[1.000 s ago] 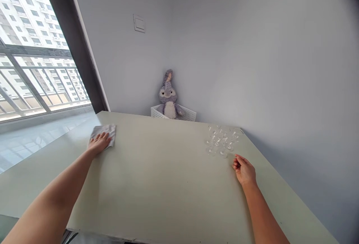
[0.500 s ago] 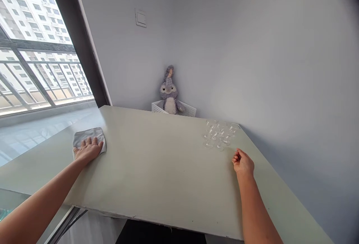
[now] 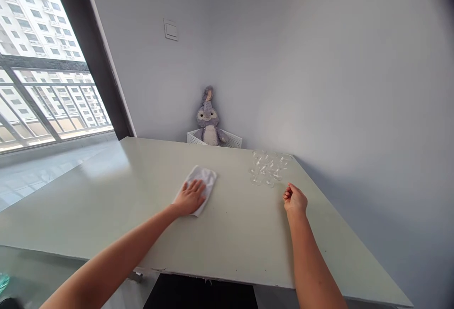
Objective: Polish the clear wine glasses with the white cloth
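My left hand (image 3: pixel 192 198) lies flat, fingers spread, on a folded white cloth (image 3: pixel 208 176) near the middle of the pale table (image 3: pixel 227 247). Part of the cloth is hidden under the palm. My right hand (image 3: pixel 295 199) is curled into a loose fist at the table's right side, with nothing visible in it. Just beyond that fist, toward the back right corner, several clear stemmed glasses (image 3: pixel 266 166) stand in a close group, apart from my fingers.
Behind the table, a grey plush rabbit (image 3: pixel 209 122) sits in a white perforated basket (image 3: pixel 232 141) in the wall corner. A light switch (image 3: pixel 170 30) is on the wall. The window with a railing (image 3: pixel 71 103) is at the left. Below the front edge is something black (image 3: pixel 202 292).
My left hand has slid the cloth from the table's left side to near the middle. My right hand stays curled near the glasses. The view has shifted slightly.
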{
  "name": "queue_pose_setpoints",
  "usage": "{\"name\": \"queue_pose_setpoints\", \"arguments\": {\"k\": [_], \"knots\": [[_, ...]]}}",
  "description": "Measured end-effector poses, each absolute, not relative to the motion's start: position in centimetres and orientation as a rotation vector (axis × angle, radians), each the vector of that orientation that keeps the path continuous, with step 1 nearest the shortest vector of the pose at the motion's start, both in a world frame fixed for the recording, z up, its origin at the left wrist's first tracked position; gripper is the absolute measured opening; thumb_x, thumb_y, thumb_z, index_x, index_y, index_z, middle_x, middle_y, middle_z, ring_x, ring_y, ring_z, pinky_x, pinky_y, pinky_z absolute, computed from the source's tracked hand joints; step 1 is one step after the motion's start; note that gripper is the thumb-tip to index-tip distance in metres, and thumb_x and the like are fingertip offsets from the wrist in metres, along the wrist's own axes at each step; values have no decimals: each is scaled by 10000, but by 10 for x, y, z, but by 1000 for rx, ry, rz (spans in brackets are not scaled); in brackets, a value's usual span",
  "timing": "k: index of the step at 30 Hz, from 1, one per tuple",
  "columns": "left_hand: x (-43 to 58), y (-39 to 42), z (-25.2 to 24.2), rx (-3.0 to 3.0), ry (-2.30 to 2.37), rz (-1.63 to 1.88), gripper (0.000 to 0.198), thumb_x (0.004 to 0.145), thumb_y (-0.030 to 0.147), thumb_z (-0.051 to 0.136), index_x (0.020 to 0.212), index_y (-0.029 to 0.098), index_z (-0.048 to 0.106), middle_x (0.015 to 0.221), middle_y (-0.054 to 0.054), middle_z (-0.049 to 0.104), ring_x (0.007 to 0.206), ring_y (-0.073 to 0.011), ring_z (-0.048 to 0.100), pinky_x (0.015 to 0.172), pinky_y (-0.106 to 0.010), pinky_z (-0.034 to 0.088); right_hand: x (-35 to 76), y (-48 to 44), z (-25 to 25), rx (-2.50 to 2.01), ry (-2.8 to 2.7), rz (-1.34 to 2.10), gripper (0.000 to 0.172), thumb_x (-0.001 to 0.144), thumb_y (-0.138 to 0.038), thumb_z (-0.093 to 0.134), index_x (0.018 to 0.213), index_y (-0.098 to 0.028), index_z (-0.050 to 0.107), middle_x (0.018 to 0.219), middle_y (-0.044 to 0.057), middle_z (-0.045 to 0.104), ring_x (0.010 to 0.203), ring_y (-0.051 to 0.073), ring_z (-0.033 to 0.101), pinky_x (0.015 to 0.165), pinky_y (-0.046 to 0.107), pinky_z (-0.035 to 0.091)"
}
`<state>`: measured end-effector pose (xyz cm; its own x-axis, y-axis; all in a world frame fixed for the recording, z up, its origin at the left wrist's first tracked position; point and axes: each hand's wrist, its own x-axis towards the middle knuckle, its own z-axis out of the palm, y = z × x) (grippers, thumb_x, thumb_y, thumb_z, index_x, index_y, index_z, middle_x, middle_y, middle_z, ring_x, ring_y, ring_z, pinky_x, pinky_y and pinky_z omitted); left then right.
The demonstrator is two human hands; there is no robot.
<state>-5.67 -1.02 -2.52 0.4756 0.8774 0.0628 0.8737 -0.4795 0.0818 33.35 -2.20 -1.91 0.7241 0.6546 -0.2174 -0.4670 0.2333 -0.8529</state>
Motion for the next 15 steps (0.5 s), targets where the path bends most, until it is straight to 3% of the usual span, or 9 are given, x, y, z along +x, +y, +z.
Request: {"name": "queue_pose_setpoints", "arguments": {"k": [9,12,15], "knots": [[63,-77,-12,2779,582,221,567,830,476,342,1346,253,272,1427,-50,237,1316,-236,155,1056,-451,41,334,-22,-19,-1107,-239,781,168,533,-209,625,676,-151,560,499,-55,496,383,34,388,324,159,275],[63,-81,-3,2625,269,209,518,783,413,467,1281,289,392,1396,-6,312,1302,-227,208,1060,-432,36,331,-21,-21,-1117,-298,815,190,534,-236,646,687,-155,569,501,-57,495,385,36,388,329,162,282],[58,-71,4,2373,171,217,324,775,360,497,1071,281,602,1286,3,474,1257,-229,314,1059,-416,96,322,-22,-22,-1121,-405,885,217,538,-268,670,711,-157,599,519,-47,515,397,42,403,337,169,300]]}}
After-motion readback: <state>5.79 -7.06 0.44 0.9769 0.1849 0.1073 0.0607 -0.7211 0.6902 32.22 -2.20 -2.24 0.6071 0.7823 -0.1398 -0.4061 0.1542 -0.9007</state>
